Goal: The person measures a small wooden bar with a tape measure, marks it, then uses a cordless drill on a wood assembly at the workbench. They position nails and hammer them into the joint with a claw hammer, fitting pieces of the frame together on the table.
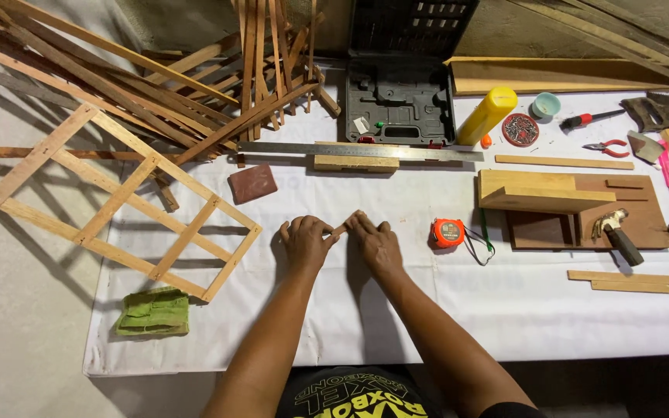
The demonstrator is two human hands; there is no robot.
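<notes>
Left hand (306,241): palm down on the white cloth (505,310), fingers curled, fingertips pinching one end of a small wooden piece (341,228); right hand (374,241): palm down just beside it, fingers bent, pinching the other end of the same piece. Small wooden piece: short, light-coloured sliver held between the two hands near the middle of the cloth; long axis slanted, lower end toward the left hand, upper end toward the right hand and away from the person; most of it hidden by the fingers.

Near, to the right of the right hand: orange tape measure (447,232) lying flat, its strap looped beside it. Beyond the hands: dark red block (252,183); short wooden block (355,163) touching a long steel ruler (361,150) that runs left to right. Behind the ruler: open black tool case (400,97); yellow bottle (487,115) lying tilted.

Left side: slatted wooden frame (118,200), lying flat, half off the cloth; folded green rag (153,312) near the cloth's front corner; heap of loose wooden slats (156,77) behind.

Right side, well apart: brown board (644,224) bearing a pale wooden block (540,191); hammer (613,232) resting on the board; red-handled pliers (605,146); two thin strips (632,281) near the front edge.
</notes>
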